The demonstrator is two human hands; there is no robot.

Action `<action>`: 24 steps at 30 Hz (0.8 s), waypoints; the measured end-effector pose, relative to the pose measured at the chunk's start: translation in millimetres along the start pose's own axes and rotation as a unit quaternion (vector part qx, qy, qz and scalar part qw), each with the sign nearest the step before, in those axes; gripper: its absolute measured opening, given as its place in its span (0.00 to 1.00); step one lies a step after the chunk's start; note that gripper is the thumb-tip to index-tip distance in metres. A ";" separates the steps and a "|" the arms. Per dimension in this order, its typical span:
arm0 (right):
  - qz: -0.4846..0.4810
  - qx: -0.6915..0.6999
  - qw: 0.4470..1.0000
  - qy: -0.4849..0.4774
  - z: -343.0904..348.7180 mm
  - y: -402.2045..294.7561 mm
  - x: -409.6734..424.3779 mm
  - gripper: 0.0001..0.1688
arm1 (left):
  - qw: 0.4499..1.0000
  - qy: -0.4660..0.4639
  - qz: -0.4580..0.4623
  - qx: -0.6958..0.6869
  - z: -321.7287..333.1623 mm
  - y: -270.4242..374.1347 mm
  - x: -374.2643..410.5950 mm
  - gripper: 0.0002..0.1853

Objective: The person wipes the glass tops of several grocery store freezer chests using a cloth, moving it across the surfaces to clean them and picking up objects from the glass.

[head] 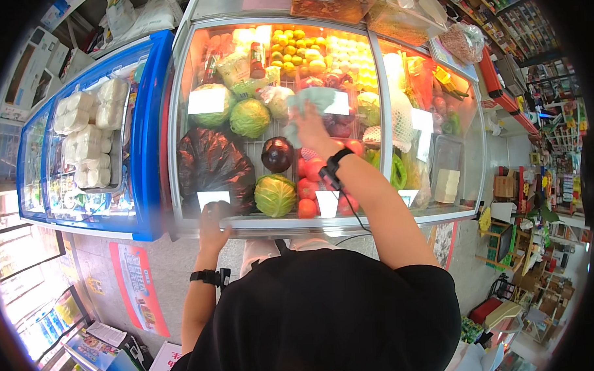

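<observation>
My right hand (310, 126) presses a pale green cloth (318, 100) against the glass top of a lit display cooler (298, 223). Its arm reaches across the pane, wearing a black wrist strap with a cable. Beside the front rim, my left hand (215, 223) rests near the glass edge and holds nothing; its fingers are partly blurred. Under the glass lie cabbages (249, 118), a dark round eggplant (277, 154), tomatoes (308, 187), a black plastic bag (213, 164) and yellow-green citrus fruit (292, 46).
A blue-framed chest freezer (153, 141) adjoins on the left, with a tray of wrapped white packages (87, 139) on its lid. Clear food bins (332, 5) and a bag of pinkish grains (461, 42) stand along the cooler's back. Stocked shelves (527, 28) line the right.
</observation>
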State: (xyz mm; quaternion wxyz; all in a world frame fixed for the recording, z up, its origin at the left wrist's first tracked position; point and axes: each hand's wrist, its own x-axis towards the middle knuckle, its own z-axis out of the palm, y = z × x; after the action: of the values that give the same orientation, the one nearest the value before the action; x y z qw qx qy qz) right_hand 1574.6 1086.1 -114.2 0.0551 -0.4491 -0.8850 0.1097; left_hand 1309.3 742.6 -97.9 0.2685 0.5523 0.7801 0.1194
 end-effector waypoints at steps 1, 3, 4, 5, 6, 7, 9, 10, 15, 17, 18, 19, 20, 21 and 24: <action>-0.052 0.001 0.999 -0.009 10.1 -29.3 -0.2 0.39 | 0.999 0.041 0.022 0.024 -4.7 -8.0 3.2 0.43; -0.156 -0.040 0.983 -0.083 -1.4 -100.1 -7.7 0.37 | 0.988 0.126 0.056 0.069 -13.1 -24.0 10.6 0.42; -0.235 0.005 0.971 -0.050 19.1 -116.7 -16.2 0.35 | 0.986 0.140 0.056 0.065 -21.1 -25.8 18.0 0.42; -0.291 0.027 0.953 -0.084 34.9 -137.4 -26.4 0.33 | 0.988 0.132 0.044 0.061 -26.1 -32.4 20.7 0.43; -0.327 0.031 0.937 -0.117 31.9 -155.6 -35.2 0.31 | 0.990 0.124 0.031 0.057 -29.7 -41.5 23.0 0.44; -0.360 0.034 0.920 -0.150 25.1 -167.8 -39.2 0.30 | 0.992 0.116 0.021 0.052 -32.0 -50.3 24.8 0.45; -0.372 0.044 0.912 -0.166 25.5 -164.4 -21.9 0.27 | 0.996 0.081 0.009 0.045 -35.6 -64.7 25.0 0.45; -0.367 0.043 0.920 -0.127 30.1 -154.6 -12.0 0.26 | 0.997 0.064 0.009 0.041 -36.4 -67.2 25.7 0.45; -0.100 0.058 0.993 -0.007 16.2 -95.1 63.7 0.36 | 0.998 0.043 0.035 0.034 -50.1 -68.4 23.4 0.44; 0.028 0.015 0.999 -0.011 18.1 -86.7 95.2 0.34 | 0.999 0.029 0.024 0.031 -53.8 -71.8 24.1 0.45; 0.058 0.002 0.998 -0.021 21.5 -87.4 110.8 0.37 | 0.999 0.013 0.020 0.027 -59.6 -68.4 26.2 0.45; 0.085 -0.011 0.996 -0.031 23.4 -92.0 126.0 0.41 | 1.000 -0.002 0.012 0.023 -63.1 -67.8 27.0 0.44; 0.074 -0.011 0.996 -0.038 26.8 -98.8 139.7 0.40 | 0.999 -0.002 0.019 0.034 -62.6 -70.5 27.0 0.45; 0.063 -0.012 0.997 -0.047 29.5 -111.5 153.3 0.40 | 0.999 -0.016 0.016 0.024 -64.4 -71.8 27.4 0.45; -0.025 -0.036 0.997 -0.057 25.2 -173.3 176.7 0.34 | 0.999 -0.052 0.002 0.006 -72.0 -71.8 27.2 0.45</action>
State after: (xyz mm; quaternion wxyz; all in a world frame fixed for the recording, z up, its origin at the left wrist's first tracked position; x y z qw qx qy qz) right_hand 1329.6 1125.8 -96.5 -0.0087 -0.4212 -0.9012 0.1012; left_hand 1205.7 749.8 -80.9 0.3053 0.5612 0.7644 0.0864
